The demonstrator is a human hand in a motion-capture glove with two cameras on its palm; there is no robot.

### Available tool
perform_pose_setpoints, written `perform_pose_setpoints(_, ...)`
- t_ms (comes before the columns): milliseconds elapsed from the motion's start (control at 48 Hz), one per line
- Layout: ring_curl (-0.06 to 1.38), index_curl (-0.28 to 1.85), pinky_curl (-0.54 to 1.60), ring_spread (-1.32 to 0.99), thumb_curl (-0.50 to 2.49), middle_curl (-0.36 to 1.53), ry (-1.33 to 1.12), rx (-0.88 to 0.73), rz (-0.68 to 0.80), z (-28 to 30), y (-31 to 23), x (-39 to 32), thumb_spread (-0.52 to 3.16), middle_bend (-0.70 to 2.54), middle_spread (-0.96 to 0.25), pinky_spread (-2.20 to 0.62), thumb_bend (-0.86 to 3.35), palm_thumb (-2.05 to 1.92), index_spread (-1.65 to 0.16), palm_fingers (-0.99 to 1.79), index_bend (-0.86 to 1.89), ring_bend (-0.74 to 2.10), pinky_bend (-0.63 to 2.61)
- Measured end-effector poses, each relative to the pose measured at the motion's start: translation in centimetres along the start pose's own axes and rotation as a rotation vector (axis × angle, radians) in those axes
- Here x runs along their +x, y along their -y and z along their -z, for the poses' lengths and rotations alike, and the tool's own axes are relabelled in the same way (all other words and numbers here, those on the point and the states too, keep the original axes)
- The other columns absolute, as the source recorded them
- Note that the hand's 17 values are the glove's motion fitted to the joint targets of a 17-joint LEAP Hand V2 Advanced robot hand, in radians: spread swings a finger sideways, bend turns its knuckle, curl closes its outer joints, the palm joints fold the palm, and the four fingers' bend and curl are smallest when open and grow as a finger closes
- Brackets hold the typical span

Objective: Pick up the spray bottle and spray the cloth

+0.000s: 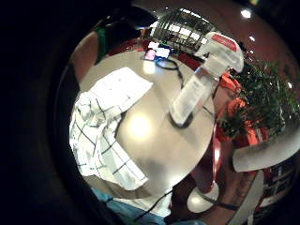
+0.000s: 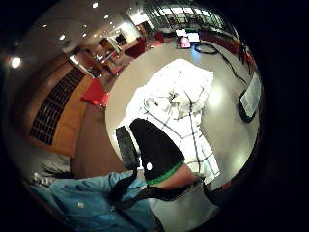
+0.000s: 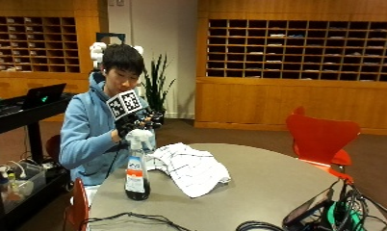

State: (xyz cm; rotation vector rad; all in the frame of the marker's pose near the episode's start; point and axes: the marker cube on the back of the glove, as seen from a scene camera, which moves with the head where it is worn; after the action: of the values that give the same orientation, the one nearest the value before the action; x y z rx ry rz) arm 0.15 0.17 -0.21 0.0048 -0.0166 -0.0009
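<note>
Spray bottle (image 3: 137,171) upright on table (image 3: 270,183) near its edge by person, long axis vertical. Gloved right hand (image 3: 131,126) just above bottle's white head; grip unclear. Checked cloth (image 3: 190,168) beside bottle.

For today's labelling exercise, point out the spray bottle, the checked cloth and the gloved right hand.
spray bottle (image 3: 137,173): outside view, on its white label.
checked cloth (image 3: 192,168): outside view, on its middle fold on the table.
gloved right hand (image 3: 131,126): outside view, on the black glove above the bottle's trigger head.
</note>
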Motion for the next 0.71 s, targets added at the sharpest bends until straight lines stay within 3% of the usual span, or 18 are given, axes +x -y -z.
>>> perform_pose_setpoints(271,0.16,0.12,0.23,0.13,0.13,0.16,0.186,0.215,-0.151,1.5,-3.8,1.9,0.90,0.21,0.02,0.24,0.11,0.33,-0.31,0.35,0.13,0.37,0.49)
perform_pose_setpoints(458,0.20,0.15,0.26,0.15,0.18,0.21,0.327,0.411,-0.286,1.3,-5.9,4.5,1.02,0.22,0.02,0.25,0.09,0.41,-0.31,0.36,0.12,0.41,0.49)
perform_pose_setpoints(708,0.24,0.14,0.30,0.15,0.24,0.27,0.401,0.466,-0.451,-0.1,-6.6,7.7,1.07,0.26,0.03,0.25,0.05,0.49,-0.26,0.31,0.08,0.48,0.54)
